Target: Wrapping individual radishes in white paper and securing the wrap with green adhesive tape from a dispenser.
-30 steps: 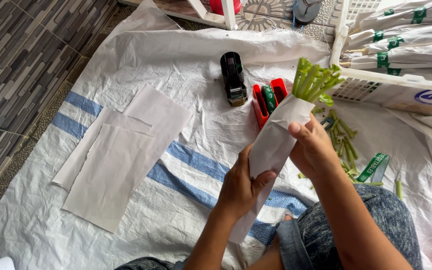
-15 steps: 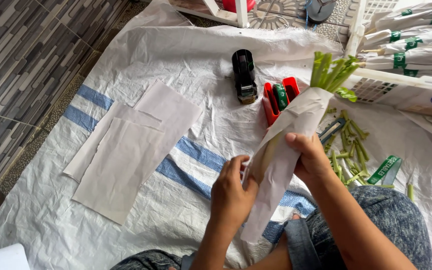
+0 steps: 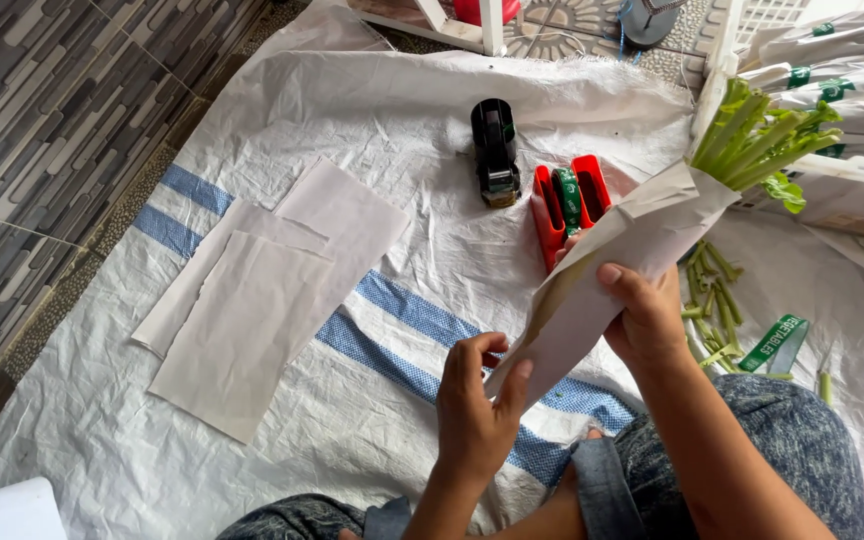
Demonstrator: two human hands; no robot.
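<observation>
While the right hand point(image 3: 645, 312) clasps the paper cone point(image 3: 607, 275) of green stalks point(image 3: 757, 130), the left hand point(image 3: 474, 405) pinches its lower edge; bare sheet point(image 3: 372, 110) lies at eleven o'clock.

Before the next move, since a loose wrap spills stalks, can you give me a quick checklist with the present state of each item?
1. Right hand grips the middle of the paper wrap: ok.
2. Left hand pinches the wrap's lower tip: ok.
3. Green stalks stick out of the open top, bunched together: ok.
4. Wrap sealed with tape: cannot tell; no tape shows on it.
5. Red tape dispenser lies on the white sheet close to the wrap: ok.
6. Spare paper sheets lie flat and stacked to the left: ok.
</observation>
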